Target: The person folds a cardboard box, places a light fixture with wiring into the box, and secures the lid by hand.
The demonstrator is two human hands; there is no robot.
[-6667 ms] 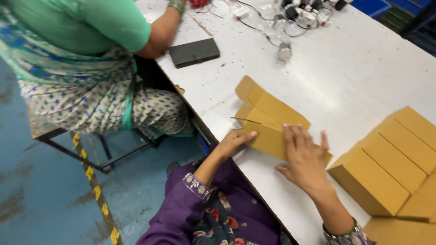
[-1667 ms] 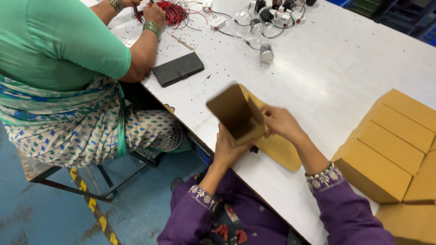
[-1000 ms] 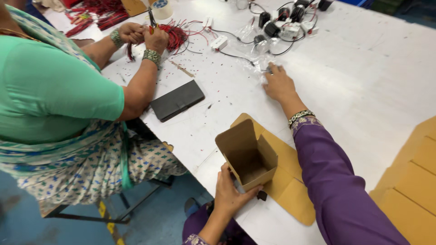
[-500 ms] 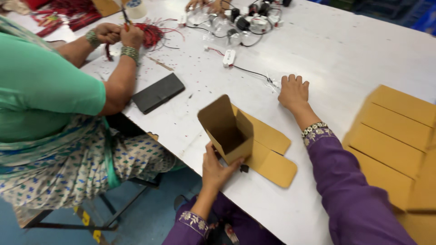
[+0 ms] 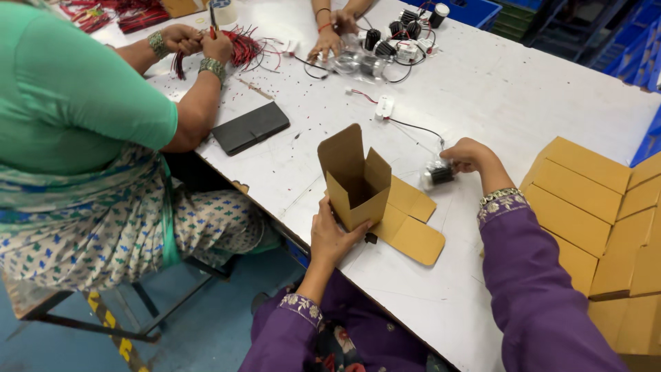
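Observation:
My left hand (image 5: 332, 232) grips the lower corner of an open brown cardboard box (image 5: 357, 180), upright at the near edge of the white table (image 5: 496, 103), its flaps standing up. Beneath and right of it lie flat unfolded cardboard blanks (image 5: 412, 227). My right hand (image 5: 465, 154) is closed around a small bagged part with a black body (image 5: 438, 173), whose thin wire (image 5: 413, 126) trails back to a small white connector (image 5: 383, 107).
Closed brown boxes (image 5: 585, 207) are stacked at the right. A seated person in green (image 5: 82, 110) at the left works on red and black wires (image 5: 241, 49). A black wallet-like case (image 5: 250, 127) lies near them. Another person's hands (image 5: 330, 34) handle bagged parts at the far edge.
My right hand has closed on the bagged part and drawn it back toward the box. My left hand keeps the box upright at the table's edge.

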